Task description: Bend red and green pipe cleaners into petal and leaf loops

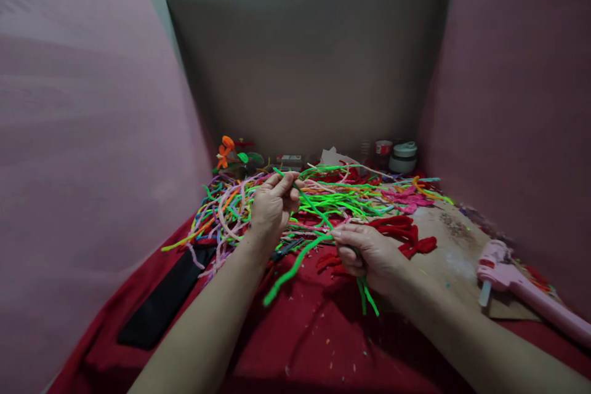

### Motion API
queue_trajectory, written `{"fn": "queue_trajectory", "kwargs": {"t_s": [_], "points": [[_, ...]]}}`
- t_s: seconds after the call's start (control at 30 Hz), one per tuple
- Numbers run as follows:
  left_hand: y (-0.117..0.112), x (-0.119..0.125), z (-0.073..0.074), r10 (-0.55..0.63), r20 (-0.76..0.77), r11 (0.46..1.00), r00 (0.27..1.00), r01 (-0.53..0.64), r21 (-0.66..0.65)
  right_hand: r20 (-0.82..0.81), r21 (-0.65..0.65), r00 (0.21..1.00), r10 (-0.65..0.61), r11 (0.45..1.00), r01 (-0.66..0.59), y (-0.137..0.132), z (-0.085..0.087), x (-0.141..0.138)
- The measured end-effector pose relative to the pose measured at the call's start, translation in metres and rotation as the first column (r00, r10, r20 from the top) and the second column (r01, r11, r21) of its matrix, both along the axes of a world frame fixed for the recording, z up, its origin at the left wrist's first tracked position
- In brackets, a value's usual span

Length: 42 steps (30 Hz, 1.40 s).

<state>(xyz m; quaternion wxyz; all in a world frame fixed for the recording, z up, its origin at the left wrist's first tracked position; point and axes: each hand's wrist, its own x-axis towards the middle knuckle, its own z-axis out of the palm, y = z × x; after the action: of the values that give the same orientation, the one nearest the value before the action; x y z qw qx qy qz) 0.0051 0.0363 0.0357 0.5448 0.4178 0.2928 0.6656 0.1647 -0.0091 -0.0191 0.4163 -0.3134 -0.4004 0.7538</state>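
My left hand (272, 206) pinches a dark green pipe cleaner (316, 209) near its upper end. The stem slants down to my right hand (364, 252), whose thumb and fingers are closed on it. A brighter green pipe cleaner (290, 269) sticks out leftward from the right hand's fingertips, its free end hanging towards me. More green ends (367, 298) poke out below that hand. Behind both hands spreads a heap of loose pipe cleaners (332, 202) in green, pink, orange and purple. Red bent pipe cleaners (399, 231) lie just beyond the right hand.
A pink glue gun (512, 277) rests at the right on a stained board (446, 246). A flat black object (161, 301) lies at the left on the red cloth (295, 332). An orange flower (225, 151) and a lidded jar (403, 159) stand at the back.
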Motion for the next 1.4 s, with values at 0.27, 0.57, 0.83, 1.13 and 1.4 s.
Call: {"fn": "queue_trajectory", "kwargs": {"t_s": [0.27,0.57,0.83,1.13,1.4], "points": [[0.01,-0.018,0.005,0.174,0.064,0.974,0.983,-0.181,0.138,-0.072,0.017,0.981,-0.18,0.983,0.182,0.008,0.012,0.006],[-0.006,0.012,-0.024,-0.411,-0.437,0.912,0.8,0.37,-0.18,-0.165,0.001,0.924,-0.345,0.937,0.349,0.02,0.01,0.004],[-0.001,0.007,-0.022,-0.415,-0.469,0.91,0.779,0.346,-0.23,0.054,0.095,0.989,-0.135,0.987,0.13,0.022,0.014,-0.003],[0.006,0.001,-0.026,-0.44,-0.428,0.898,0.79,0.369,-0.242,0.076,0.039,0.997,-0.014,0.999,0.011,0.025,0.005,-0.008],[0.007,0.004,-0.019,0.084,-0.584,0.994,0.807,-0.108,-0.007,0.085,0.082,0.994,-0.071,0.995,0.064,0.018,0.002,-0.011]]}}
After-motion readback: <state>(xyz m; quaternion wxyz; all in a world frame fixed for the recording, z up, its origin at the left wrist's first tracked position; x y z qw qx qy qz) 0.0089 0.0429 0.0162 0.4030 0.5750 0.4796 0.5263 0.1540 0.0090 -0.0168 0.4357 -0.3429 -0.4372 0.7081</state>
